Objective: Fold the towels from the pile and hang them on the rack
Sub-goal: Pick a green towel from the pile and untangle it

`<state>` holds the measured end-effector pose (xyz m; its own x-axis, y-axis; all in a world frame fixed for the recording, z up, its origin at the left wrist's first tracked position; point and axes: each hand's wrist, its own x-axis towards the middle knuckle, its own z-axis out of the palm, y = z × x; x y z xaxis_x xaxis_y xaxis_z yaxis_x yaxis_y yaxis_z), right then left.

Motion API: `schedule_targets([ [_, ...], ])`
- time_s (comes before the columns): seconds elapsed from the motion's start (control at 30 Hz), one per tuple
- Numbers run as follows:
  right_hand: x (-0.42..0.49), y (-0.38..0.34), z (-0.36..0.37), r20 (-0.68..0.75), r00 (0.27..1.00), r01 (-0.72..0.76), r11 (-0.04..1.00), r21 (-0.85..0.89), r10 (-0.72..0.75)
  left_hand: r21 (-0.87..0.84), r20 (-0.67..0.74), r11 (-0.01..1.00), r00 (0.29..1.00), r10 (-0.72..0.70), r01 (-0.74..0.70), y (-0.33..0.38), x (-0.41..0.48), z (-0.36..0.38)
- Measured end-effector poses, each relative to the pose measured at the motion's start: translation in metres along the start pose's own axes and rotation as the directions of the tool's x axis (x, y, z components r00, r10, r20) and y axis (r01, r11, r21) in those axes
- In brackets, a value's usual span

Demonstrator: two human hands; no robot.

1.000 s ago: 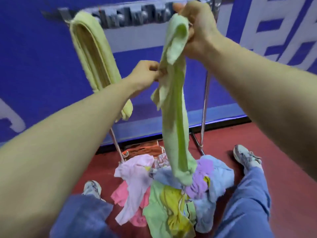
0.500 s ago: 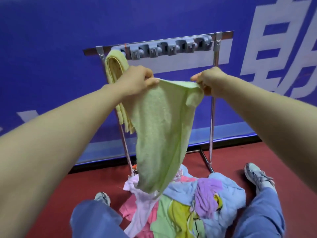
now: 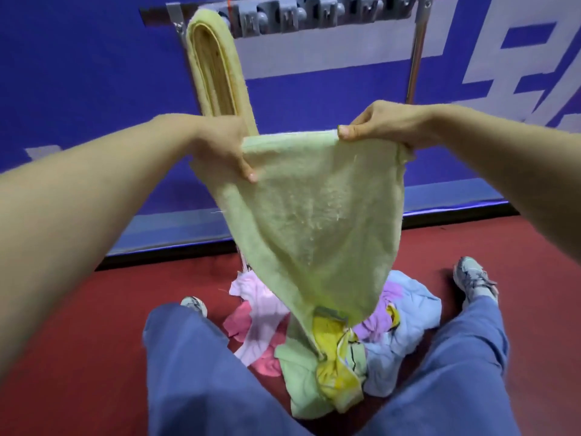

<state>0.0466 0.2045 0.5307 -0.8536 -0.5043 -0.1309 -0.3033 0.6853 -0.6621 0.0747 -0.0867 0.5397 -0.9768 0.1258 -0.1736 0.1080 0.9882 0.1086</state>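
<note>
One person is holding one light green towel (image 3: 314, 215) up in front of the rack (image 3: 415, 58), with two hands at its top edge. The left hand (image 3: 224, 146) is gripping the left corner, its thumb (image 3: 246, 171) pressing on the front of the cloth while the other fingers are hiding behind it. The right hand (image 3: 382, 124) is pinching the right corner, fingers (image 3: 366, 116) curling over the edge. Between the two hands the top edge is stretching almost straight, and the towel is hanging down and narrowing to a point, which is touching the pile (image 3: 342, 357) below.

One folded yellow towel (image 3: 217, 67) is hanging over the left end of the rack's top bar, beside a row of gray clips (image 3: 314, 18); their number is too blurred to count. It is hanging behind the left hand.

The pile is lying on the red floor (image 3: 78, 341) between two legs in blue trousers (image 3: 195, 372), near the foot of the rack. At least six colours are showing in it: pink, pale pink, light green, yellow, purple and light blue. Two sneakers (image 3: 474, 278) are resting on the floor, one on either side of the pile. A blue wall (image 3: 78, 73) with white shapes is standing behind the rack.
</note>
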Motion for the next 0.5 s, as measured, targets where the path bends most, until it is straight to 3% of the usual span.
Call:
schedule_targets([
  [0.07,0.006,0.014,0.005,0.128,0.988,-0.085,0.996,-0.040,0.089,-0.005,0.054,0.998,0.997,-0.060,0.061,-0.016,0.008,0.025],
  [0.1,0.012,0.023,0.010,0.167,0.975,-0.123,0.982,-0.145,0.147,-0.019,0.083,0.997,0.994,-0.068,0.070,-0.025,0.013,0.039],
  [0.2,0.034,0.050,0.033,0.096,0.947,-0.193,0.779,-0.597,0.307,-0.074,0.209,0.990,0.973,-0.099,0.117,-0.039,0.019,0.073],
  [0.27,0.051,0.058,0.033,0.017,0.938,-0.256,0.727,-0.637,0.345,0.006,0.235,0.991,0.963,-0.130,0.132,-0.034,0.024,0.074],
  [0.33,0.064,0.050,0.009,-0.164,0.951,-0.306,0.738,-0.602,0.261,0.133,0.040,0.984,0.991,-0.127,0.121,-0.024,0.034,0.046],
  [0.37,0.072,0.042,-0.011,-0.334,0.924,-0.349,0.775,-0.527,0.188,0.161,-0.143,0.976,0.982,-0.121,0.144,-0.017,0.039,0.023],
  [0.4,0.077,0.033,-0.034,-0.527,0.842,-0.371,0.837,-0.403,0.119,0.134,-0.354,0.979,0.930,-0.099,0.155,-0.011,0.046,-0.003],
  [0.43,0.083,0.021,-0.059,-0.694,0.718,-0.344,0.895,-0.283,0.057,0.084,-0.551,0.988,0.832,-0.065,0.132,-0.006,0.053,-0.031],
  [0.5,0.084,-0.004,-0.104,-0.862,0.502,-0.188,0.962,-0.197,-0.078,-0.009,-0.818,0.999,0.575,-0.035,0.047,0.001,0.058,-0.083],
])
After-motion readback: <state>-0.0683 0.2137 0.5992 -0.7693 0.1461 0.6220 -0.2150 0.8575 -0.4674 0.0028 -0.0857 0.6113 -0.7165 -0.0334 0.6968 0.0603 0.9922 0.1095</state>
